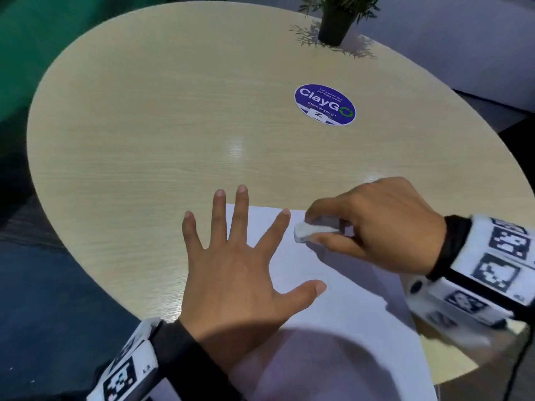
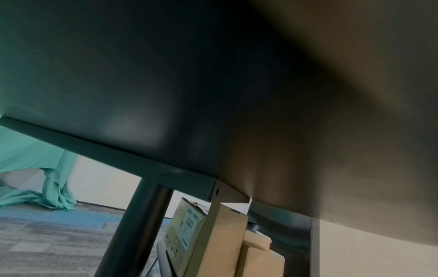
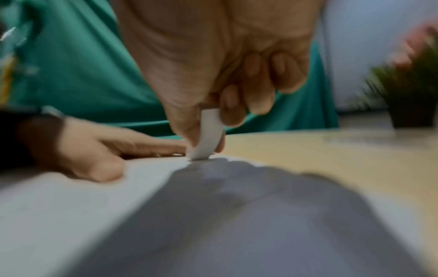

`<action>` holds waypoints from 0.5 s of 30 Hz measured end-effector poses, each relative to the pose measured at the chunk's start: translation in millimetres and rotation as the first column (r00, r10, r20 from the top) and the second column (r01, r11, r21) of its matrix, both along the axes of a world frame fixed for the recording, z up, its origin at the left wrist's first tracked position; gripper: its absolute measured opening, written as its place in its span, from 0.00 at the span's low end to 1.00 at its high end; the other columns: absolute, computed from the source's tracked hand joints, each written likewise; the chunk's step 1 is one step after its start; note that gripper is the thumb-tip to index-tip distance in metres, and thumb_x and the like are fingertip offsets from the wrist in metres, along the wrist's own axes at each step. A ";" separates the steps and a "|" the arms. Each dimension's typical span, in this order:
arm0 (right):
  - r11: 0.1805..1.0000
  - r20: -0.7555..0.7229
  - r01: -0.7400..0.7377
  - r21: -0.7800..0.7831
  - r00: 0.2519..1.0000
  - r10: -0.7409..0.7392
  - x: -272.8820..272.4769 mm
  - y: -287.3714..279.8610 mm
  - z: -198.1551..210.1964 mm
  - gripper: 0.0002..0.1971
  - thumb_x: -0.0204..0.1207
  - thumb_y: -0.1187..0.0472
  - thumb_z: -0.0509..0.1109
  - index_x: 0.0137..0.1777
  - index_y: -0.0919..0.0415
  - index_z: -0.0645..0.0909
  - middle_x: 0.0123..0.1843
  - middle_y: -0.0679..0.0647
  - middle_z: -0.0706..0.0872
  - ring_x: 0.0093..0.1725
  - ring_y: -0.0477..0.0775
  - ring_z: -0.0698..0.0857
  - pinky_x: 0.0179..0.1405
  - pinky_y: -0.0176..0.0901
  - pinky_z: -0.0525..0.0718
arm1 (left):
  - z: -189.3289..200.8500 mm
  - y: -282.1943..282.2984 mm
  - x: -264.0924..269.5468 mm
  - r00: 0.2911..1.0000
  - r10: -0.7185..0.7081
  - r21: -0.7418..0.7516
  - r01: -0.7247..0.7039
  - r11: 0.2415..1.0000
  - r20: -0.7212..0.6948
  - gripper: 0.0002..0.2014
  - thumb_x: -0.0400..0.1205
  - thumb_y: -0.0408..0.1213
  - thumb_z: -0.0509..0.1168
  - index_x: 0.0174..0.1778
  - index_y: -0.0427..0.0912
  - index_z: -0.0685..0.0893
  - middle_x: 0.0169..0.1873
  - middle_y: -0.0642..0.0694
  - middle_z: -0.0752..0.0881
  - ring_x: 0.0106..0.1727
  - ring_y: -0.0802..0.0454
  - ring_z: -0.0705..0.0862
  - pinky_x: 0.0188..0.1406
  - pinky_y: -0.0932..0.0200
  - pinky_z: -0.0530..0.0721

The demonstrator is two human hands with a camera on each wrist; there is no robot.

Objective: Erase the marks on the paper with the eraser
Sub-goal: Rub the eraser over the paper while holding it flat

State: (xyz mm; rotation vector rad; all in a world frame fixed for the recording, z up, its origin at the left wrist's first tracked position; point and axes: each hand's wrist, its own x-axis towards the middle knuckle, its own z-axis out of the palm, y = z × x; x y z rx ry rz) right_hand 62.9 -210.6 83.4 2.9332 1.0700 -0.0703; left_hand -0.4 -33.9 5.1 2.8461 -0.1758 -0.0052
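The right hand (image 1: 385,224) has a narrow grip on the white eraser (image 1: 311,231), its tip set on the paper (image 1: 341,302) near the far edge. The left hand (image 1: 237,273) lies flat and spread, likely to pin the sheet to the bench (image 1: 173,125) against rubbing.

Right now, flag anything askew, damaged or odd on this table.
Nothing stands out. The paper lies flat, held by the spread left hand; its near end overhangs the table edge. The right hand pinches the eraser, tip on the sheet. The potted plant stands upright.
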 end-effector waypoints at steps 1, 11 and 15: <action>1.000 0.016 0.005 0.008 1.000 -0.005 2.6 -0.4 0.5 0.20 0.74 0.32 0.55 0.44 0.42 0.82 0.24 0.41 0.82 0.24 0.53 0.81 0.23 0.31 0.59 | -0.4 0.1 -0.3 1.000 0.000 0.001 0.000 1.000 0.000 0.46 0.67 0.83 0.44 0.79 0.64 0.66 0.83 0.36 0.57 0.84 0.34 0.50 0.72 0.25 0.45; 1.000 0.009 0.008 0.001 1.000 -0.008 -2.2 -3.7 0.4 0.16 0.72 0.35 0.62 0.44 0.44 0.83 0.23 0.42 0.83 0.25 0.54 0.82 0.21 0.36 0.67 | -0.9 -0.3 0.3 1.000 -0.007 0.004 0.007 1.000 0.001 0.46 0.66 0.83 0.46 0.78 0.64 0.68 0.82 0.35 0.59 0.83 0.33 0.53 0.71 0.25 0.47; 0.999 -0.042 -0.029 -0.028 0.999 0.028 -8.6 -4.3 0.9 0.17 0.72 0.35 0.60 0.44 0.43 0.83 0.24 0.41 0.84 0.24 0.54 0.82 0.20 0.33 0.63 | -0.8 0.2 1.0 1.000 -0.005 0.001 0.005 1.000 0.000 0.46 0.66 0.83 0.47 0.77 0.63 0.69 0.81 0.35 0.60 0.83 0.32 0.54 0.71 0.24 0.48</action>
